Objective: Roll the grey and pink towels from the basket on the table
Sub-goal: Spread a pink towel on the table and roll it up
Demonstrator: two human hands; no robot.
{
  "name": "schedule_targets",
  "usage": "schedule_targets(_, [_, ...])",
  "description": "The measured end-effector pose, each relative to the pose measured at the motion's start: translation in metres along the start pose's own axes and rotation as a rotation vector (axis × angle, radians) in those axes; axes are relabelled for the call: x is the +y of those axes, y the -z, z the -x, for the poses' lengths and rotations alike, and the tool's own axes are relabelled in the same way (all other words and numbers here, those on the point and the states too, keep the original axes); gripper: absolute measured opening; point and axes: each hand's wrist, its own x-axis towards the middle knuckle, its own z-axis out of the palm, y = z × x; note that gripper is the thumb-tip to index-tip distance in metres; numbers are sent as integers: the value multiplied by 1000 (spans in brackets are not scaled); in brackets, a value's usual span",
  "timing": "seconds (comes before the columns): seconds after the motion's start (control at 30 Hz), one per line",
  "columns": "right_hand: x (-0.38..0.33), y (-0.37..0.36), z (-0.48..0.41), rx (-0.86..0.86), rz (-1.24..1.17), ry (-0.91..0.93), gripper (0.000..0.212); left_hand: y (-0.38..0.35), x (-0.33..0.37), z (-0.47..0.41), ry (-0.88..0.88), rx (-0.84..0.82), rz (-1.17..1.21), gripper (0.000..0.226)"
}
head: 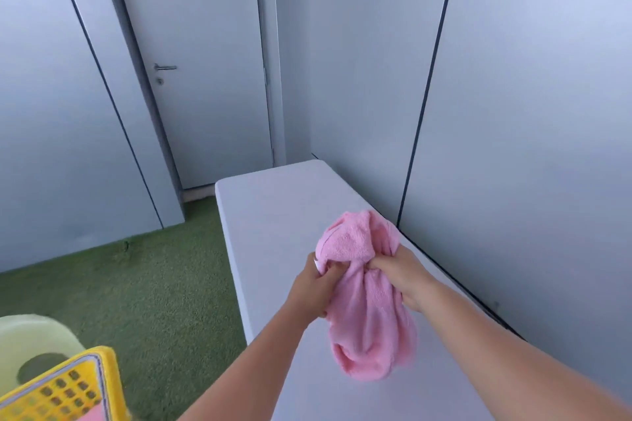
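holding the pink towel (366, 304) bunched in the air over the table (273, 215), the person has both hands clamped on it at about its middle. the left hand (316, 284) has its fingers curled into the cloth on the towel's left side. the right hand (400, 275) grips the right side, thumb pressed into the folds. the 2 hands sit close together, with only a narrow ridge of cloth between them.

the towel's long axis runs near to far along the table's length. 1 crumpled lobe rises beyond the knuckles toward the far end. a longer lobe hangs down toward the person, its lowest fold close to the top or perhaps brushing it; the view does not settle which. the bundle sits nearer the table's right edge, by the wall, than its left edge. neither hand is nearer, since both hold it at the same level.

the likely next move is to spread the towel flat. that would need the hands to part sideways, left toward the left edge and right toward the wall edge, so the cloth opens across the bare top. the basket (68, 386) stands low, off the table's near left corner, with something pink inside.
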Motion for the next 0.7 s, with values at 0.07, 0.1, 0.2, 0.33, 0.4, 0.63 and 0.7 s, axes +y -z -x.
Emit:
schedule_targets(0.07, [9,15,-19,-13,72,-6,34,-13,-2,-14,72,-9,-48,44])
schedule_targets(0.1, [15,22,-29,-12,135,-1,37,-18,-4,-21,100,-17,-101,42])
schedule_targets(0.2, [34,42,-55,6,569,59,22,-18,-15,-38,101,-17,-519,37])
schedule_targets(0.33, [59,67,-79,51,1030,178,18,3,-25,-59,47,101,-764,25])
schedule_targets(0.4, [60,79,-87,82,1032,189,21,17,-27,-69,39,138,-663,15])
schedule_targets(0.63, [40,112,-105,-236,830,195,36,50,-28,-79,-35,181,-721,24])
schedule_targets(0.7, [49,127,-119,-376,1054,156,37,59,-35,-77,-11,178,-737,41])
